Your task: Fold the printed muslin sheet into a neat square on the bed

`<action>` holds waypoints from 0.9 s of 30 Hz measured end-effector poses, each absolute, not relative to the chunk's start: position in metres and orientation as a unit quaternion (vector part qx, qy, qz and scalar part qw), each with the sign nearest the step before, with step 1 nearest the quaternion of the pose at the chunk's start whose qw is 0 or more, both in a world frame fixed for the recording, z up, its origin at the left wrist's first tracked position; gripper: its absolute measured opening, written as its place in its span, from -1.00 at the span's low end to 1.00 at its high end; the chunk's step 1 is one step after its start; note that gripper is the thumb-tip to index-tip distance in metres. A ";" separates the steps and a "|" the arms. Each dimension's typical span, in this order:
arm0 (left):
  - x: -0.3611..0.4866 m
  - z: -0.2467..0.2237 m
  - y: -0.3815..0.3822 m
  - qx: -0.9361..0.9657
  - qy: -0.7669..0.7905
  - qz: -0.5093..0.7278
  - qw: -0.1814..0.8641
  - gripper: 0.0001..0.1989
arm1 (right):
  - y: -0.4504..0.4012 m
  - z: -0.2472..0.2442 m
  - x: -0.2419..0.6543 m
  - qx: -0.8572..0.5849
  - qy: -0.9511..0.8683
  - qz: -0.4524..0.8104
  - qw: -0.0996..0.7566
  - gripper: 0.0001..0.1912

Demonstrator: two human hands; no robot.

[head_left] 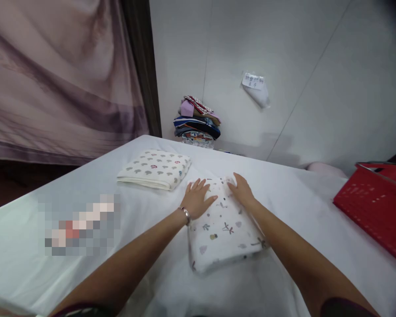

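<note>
Folded palm-print cloth [226, 237] lying on a white sheet [303, 207].
Left hand [198, 200] rests open on it; right hand [243, 190] touches its far corner, grip unclear; uneven pressing could skew the folds.

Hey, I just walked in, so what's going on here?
A person has both bare hands on a folded white cloth with a plant print, lying on a white-covered surface. The left hand lies spread near its far left edge, the right hand at its far right corner. Another folded cloth lies beyond to the left, apart from both hands. A red basket sits at the right.
</note>
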State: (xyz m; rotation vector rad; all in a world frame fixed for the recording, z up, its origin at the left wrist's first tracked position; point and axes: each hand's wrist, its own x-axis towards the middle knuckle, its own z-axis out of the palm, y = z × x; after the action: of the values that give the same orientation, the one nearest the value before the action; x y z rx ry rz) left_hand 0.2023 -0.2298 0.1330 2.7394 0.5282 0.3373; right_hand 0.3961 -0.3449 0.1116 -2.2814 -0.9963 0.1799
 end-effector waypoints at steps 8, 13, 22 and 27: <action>0.246 0.085 -0.201 0.957 0.261 0.048 0.120 -0.27 | -0.342 0.087 0.396 -0.869 -0.469 0.100 0.125 -0.30; 0.245 0.085 -0.198 0.958 0.254 0.048 0.126 -0.28 | -0.339 0.092 0.397 -0.866 -0.470 0.118 0.125 -0.30; 0.214 0.087 -0.194 0.919 0.287 0.145 0.230 -0.38 | -0.420 0.105 0.362 -0.832 -0.434 0.232 0.256 -0.28; 0.163 0.082 -0.215 0.898 0.303 0.153 0.279 -0.42 | -0.490 0.092 0.334 -0.812 -0.298 0.266 0.425 -0.27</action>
State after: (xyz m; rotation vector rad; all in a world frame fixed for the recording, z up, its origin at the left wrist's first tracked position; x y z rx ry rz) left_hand 0.1629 -0.2147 0.0824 2.4097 0.8118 0.4106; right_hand 0.3337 -0.4901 0.0923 -2.0310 -0.7439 0.6647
